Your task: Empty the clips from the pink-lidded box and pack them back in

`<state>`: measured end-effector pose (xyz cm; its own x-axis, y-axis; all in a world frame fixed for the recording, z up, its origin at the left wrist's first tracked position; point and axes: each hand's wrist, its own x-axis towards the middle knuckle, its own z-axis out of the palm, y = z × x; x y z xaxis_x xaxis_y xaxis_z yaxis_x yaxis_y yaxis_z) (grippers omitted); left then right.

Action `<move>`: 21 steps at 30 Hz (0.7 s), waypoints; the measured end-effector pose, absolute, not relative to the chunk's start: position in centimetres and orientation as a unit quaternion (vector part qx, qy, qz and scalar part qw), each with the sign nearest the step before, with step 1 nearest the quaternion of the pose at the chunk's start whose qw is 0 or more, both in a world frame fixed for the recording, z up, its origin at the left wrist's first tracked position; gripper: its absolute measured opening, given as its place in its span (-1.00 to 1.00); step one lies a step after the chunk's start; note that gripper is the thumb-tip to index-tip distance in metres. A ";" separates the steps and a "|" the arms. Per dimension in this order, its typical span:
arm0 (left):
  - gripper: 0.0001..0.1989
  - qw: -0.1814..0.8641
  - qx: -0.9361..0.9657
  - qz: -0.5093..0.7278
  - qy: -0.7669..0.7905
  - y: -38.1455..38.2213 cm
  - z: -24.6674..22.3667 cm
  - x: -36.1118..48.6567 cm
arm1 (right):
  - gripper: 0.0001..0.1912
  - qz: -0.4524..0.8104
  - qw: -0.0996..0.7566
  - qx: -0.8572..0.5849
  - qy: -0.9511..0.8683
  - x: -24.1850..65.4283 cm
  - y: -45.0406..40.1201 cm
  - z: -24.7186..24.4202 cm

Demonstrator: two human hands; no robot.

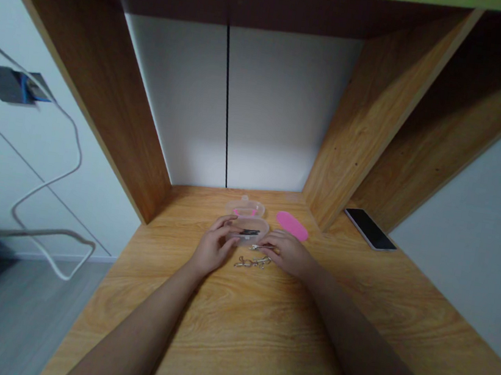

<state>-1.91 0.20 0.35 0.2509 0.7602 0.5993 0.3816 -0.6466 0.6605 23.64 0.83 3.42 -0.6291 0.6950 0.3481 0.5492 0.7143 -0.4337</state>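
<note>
Bare forearms (134, 332) lie nearest the camera. The right hand (290, 254) pinches a small metal piece (255, 247); the left hand (212, 247) rests at the case's near-left rim, its grip hard to tell. From the right fingertips, the open clear case (258, 224) sits just beside at ten o'clock, long axis nine-to-three; loose metal pieces (247, 263) lie near at seven, closer to the right hand. A pink oval piece (291, 225) lies at two, a phone (370, 229) farther, toward three.

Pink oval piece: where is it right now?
In the head view, the pink oval piece lies on the wooden desktop, just beyond the right hand and to the right of the open clear case.
</note>
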 end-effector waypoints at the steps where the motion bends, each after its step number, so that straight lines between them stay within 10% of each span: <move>1: -0.78 0.200 0.770 0.482 0.367 0.2 0.4 -1.9 | -0.82 0.168 0.273 -0.360 -0.876 23.4 0.6 3.5; 9: -0.87 0.227 0.771 0.485 0.344 0.1 0.7 -1.9 | -0.70 0.414 0.404 -0.429 -0.693 20.7 0.0 1.9; 21: -0.88 0.278 0.750 0.489 0.349 -0.4 1.2 -1.8 | -0.77 0.337 0.453 -0.449 -0.693 18.9 -0.7 1.1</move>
<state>-1.77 -0.36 1.20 0.2781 0.7945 0.5398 0.2509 -0.6026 0.7576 18.90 -0.67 1.09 -0.1879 0.9267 0.3255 0.3173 0.3709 -0.8728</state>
